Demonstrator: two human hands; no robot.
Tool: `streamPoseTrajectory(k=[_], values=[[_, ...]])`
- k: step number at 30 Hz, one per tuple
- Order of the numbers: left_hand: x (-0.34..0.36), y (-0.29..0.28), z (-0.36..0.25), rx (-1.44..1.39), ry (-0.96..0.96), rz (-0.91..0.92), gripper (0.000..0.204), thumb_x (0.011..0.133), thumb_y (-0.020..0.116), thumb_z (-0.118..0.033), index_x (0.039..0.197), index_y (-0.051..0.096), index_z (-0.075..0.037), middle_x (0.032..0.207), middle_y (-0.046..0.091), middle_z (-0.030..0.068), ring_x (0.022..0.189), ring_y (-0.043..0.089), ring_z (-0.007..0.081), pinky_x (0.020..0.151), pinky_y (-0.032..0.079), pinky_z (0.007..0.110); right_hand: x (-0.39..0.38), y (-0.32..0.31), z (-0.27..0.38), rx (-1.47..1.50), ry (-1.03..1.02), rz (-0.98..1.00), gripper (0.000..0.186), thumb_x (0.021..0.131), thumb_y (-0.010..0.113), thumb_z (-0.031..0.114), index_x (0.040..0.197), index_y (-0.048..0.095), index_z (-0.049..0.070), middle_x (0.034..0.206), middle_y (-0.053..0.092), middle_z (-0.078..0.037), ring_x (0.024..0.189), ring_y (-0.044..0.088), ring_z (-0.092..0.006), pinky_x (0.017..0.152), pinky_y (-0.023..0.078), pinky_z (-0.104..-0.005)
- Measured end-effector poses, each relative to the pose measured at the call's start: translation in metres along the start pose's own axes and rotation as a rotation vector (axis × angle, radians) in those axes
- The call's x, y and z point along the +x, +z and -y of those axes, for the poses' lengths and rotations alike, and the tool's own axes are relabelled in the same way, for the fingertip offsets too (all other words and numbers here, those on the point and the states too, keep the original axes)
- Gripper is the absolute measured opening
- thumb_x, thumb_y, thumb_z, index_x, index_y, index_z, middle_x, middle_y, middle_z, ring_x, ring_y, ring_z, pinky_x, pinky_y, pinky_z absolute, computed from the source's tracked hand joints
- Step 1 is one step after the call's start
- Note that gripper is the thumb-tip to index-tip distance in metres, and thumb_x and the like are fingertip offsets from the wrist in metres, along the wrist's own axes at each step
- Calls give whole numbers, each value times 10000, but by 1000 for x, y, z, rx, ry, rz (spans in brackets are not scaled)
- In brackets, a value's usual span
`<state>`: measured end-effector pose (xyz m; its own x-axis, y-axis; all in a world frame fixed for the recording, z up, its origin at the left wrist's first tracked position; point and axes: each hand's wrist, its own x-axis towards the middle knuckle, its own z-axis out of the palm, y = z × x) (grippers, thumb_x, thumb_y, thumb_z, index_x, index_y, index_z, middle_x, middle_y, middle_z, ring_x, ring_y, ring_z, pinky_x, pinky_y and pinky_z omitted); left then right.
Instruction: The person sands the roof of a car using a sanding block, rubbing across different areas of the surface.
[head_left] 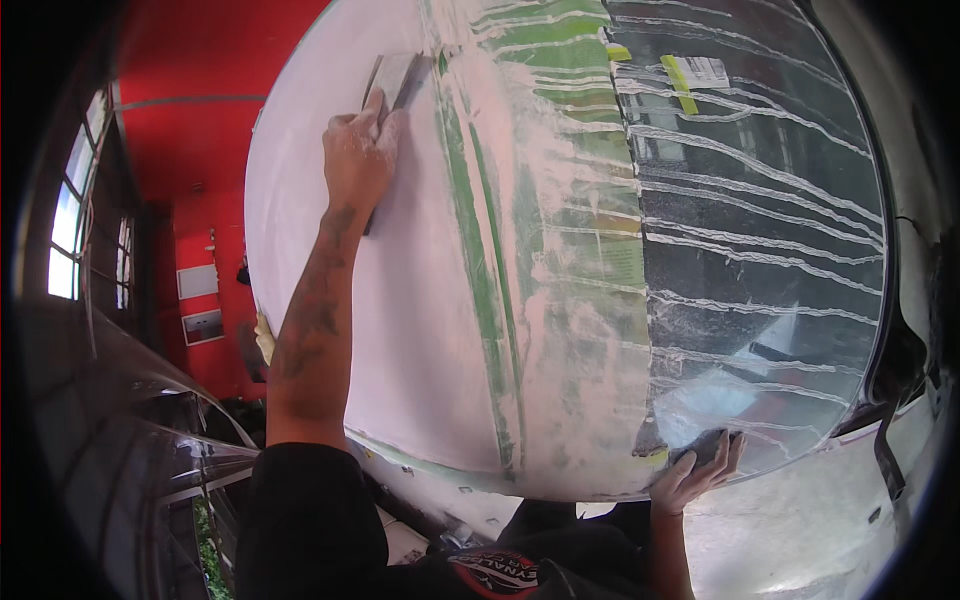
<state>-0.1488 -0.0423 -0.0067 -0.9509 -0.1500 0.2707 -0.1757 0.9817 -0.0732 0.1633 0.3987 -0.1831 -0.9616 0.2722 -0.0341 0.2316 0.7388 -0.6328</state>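
Observation:
My left hand (362, 150) grips a long, narrow grey sanding block (398, 75), laid against the pale pinkish car panel (410, 330). The block's far end pokes out beyond my fingers, and its near end shows beside my wrist. At the lower right, my right hand (690, 480) curls its fingers round a small dark pad (708, 446), resting at the edge of the dark window glass (760, 250). Its exact kind is hard to make out. Green masking (590, 260), smeared with pale residue, runs between panel and glass.
Whitish streaks of dried drips cross the glass, where a paper label (705, 72) is held by yellow tape (680, 85). A red wall (190, 80) and windows (75, 220) stand to the left. Clear plastic sheeting (170, 400) hangs at the lower left. Pale concrete floor (790, 535) shows at lower right.

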Motion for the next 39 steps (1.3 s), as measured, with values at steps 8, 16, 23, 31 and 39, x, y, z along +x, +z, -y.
streamPoseTrajectory(k=[8,16,23,31,39], values=[[66,-13,18,65,-222,124,533,920,596,-448,1318,615,-95,1133,628,291,1129,583,405,930,479,459,-5,5,3,60,-21,-29,612,1018,365,445,1375,441,-46,1458,343,-294,1385,304,-447,1112,221,-570],[-98,-12,-10,-102,93,-32,498,869,716,-149,1347,591,-84,1074,555,227,997,518,362,848,464,425,-1,0,-5,2,-5,-29,606,1022,364,455,1378,447,-29,1471,341,-275,1389,311,-426,1106,236,-560],[-92,-30,-6,-23,71,-16,494,902,698,-148,1370,568,-56,1092,541,177,908,516,228,747,468,347,0,1,-1,1,-3,-35,604,1023,366,456,1381,447,-24,1467,353,-266,1381,324,-417,1105,243,-545],[-124,-29,-17,-20,44,-32,489,891,697,-179,1359,579,-105,1140,557,227,1001,508,365,881,439,446,-1,6,-3,-5,-12,-58,604,1021,372,470,1377,455,-11,1460,370,-249,1375,343,-401,1100,251,-525],[-282,-75,-35,-107,87,115,608,770,731,-92,1359,581,-96,1264,488,241,1105,458,395,970,372,474,-3,9,-9,-23,3,-92,569,1002,379,447,1404,460,51,1481,382,-205,1386,342,-367,1105,221,-527]])
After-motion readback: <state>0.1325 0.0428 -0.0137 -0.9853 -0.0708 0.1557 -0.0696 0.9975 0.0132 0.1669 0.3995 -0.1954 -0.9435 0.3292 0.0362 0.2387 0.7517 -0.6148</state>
